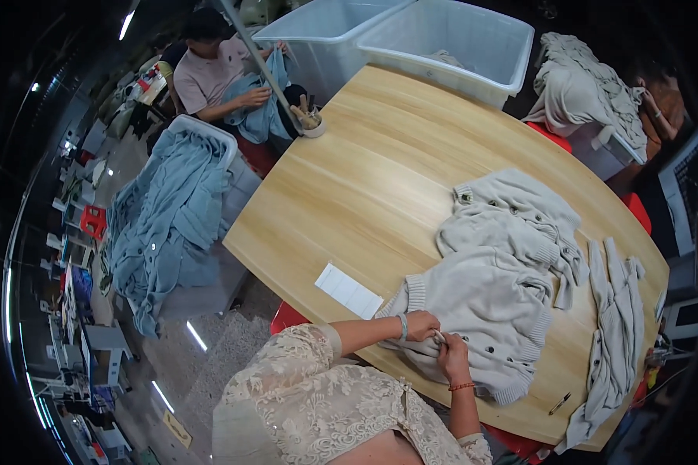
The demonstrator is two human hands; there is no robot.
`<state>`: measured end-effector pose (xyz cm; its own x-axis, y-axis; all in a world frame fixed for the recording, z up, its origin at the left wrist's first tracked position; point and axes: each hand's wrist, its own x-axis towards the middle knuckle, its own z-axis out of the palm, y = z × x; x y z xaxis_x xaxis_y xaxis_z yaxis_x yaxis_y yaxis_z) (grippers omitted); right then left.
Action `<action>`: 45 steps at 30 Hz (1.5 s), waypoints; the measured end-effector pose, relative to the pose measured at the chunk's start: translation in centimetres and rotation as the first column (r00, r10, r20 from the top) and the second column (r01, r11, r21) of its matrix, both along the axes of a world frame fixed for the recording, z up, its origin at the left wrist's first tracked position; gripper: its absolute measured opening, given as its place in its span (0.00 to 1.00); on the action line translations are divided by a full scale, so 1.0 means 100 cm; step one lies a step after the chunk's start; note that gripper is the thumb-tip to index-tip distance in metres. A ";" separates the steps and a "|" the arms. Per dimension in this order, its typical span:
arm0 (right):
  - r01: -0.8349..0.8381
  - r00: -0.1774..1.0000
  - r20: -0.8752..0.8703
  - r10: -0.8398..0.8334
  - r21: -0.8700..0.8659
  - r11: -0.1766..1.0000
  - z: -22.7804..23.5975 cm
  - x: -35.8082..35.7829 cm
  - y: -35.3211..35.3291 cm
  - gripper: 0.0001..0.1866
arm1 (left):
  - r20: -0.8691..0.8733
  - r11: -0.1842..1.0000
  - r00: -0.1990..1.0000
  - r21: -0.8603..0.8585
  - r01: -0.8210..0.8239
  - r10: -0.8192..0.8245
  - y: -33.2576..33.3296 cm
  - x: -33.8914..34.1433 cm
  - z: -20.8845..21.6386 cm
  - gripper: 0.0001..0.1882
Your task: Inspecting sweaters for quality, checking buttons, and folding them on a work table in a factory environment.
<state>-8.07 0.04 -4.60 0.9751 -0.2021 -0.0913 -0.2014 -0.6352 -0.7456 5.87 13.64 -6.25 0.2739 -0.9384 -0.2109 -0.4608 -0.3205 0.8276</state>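
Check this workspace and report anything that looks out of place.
The blue garments at left are heaped above the rim of their tub and hang down outside it, so they look overfilled. A flat yellowish piece lies on the floor at lower left, perhaps dropped.

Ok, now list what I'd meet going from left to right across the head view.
Red stool → heap of blue garments → white paper strip → left hand → right hand, both hands gripping a buttoned pale garment → narrow bundled pale knitwear.
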 end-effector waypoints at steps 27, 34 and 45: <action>0.143 0.975 -0.145 -0.166 -0.158 0.977 0.015 -0.039 -0.018 0.05 | 0.311 0.976 0.943 -0.208 -0.059 0.123 -0.019 -0.006 0.021 0.08; 0.187 0.955 -0.198 -0.219 -0.171 0.968 0.006 -0.051 -0.007 0.09 | 0.118 0.983 0.990 0.176 0.055 -0.077 -0.084 -0.056 -0.056 0.08; 0.437 0.896 -0.105 -0.431 0.043 0.898 0.040 -0.032 -0.009 0.16 | -0.592 0.975 0.784 0.211 -0.073 0.186 -0.070 -0.024 -0.043 0.07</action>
<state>-11.29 -0.84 -0.63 0.7784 -0.5944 -0.2019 -0.5150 -0.4208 -0.7468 3.52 6.65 -10.52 0.1527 -0.8379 -0.5240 0.1725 -0.4995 0.8490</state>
